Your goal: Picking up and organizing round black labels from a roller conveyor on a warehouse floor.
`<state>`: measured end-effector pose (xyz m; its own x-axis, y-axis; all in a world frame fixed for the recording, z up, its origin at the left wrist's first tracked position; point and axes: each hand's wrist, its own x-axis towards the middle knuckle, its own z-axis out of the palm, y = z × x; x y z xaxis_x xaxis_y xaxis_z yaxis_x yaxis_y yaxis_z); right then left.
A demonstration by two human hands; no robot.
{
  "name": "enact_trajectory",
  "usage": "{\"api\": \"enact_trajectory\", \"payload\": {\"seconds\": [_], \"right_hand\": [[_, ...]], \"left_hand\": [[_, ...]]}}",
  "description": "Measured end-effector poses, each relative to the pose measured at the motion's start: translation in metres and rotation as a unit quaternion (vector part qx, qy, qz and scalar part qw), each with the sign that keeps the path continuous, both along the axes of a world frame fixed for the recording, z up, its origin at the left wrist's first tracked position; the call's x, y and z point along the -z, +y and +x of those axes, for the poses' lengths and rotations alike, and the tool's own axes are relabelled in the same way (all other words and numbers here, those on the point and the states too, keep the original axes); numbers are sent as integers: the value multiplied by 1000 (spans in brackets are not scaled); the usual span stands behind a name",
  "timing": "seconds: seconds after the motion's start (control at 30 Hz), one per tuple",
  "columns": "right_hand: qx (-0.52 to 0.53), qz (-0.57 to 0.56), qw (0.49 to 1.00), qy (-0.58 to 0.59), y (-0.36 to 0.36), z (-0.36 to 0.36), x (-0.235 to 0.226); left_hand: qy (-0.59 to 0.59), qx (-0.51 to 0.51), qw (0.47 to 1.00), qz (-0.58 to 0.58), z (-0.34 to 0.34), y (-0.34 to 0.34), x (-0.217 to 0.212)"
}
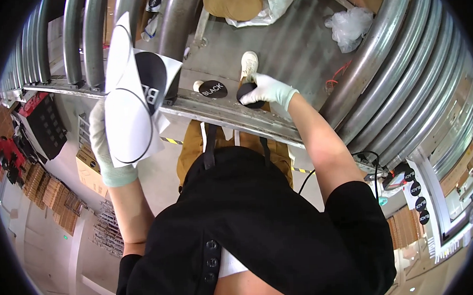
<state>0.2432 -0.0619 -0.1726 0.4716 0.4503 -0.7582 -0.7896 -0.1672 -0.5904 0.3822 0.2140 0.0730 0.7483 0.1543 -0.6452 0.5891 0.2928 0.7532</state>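
My left hand (100, 135), in a pale glove, holds up a white backing sheet (131, 99) with round outlines and one black round sticker on it. My right hand (265, 89), also gloved, presses a black round sticker (246, 93) onto a grey metal beam (219, 112). Just left of it, another black round sticker (213, 89) with white lettering sits stuck on the same beam. My white shoe (249, 64) shows beyond the beam.
Large ribbed metal pipes (402, 77) curve along the right and upper left. Crumpled clear plastic bags (350, 26) lie on the metal floor ahead. A strip of black round stickers (417, 195) hangs at right. Stacked cardboard and red equipment (31, 111) sit far left.
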Motion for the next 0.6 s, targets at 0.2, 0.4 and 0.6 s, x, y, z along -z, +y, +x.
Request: {"api": "enact_trajectory", "payload": {"seconds": [0.2,0.4,0.6], "right_hand": [[200,61,978,-9,-9,-8,-73],[160,-254,915,-270,11,-4,-113],[372,42,803,-463,72,32,-254]], "left_hand": [[-42,101,992,65,-23,-6,-11],[-70,182,980,-34,-51,-15,-55],[-310,411,839,177,-39,-10,-71]]}}
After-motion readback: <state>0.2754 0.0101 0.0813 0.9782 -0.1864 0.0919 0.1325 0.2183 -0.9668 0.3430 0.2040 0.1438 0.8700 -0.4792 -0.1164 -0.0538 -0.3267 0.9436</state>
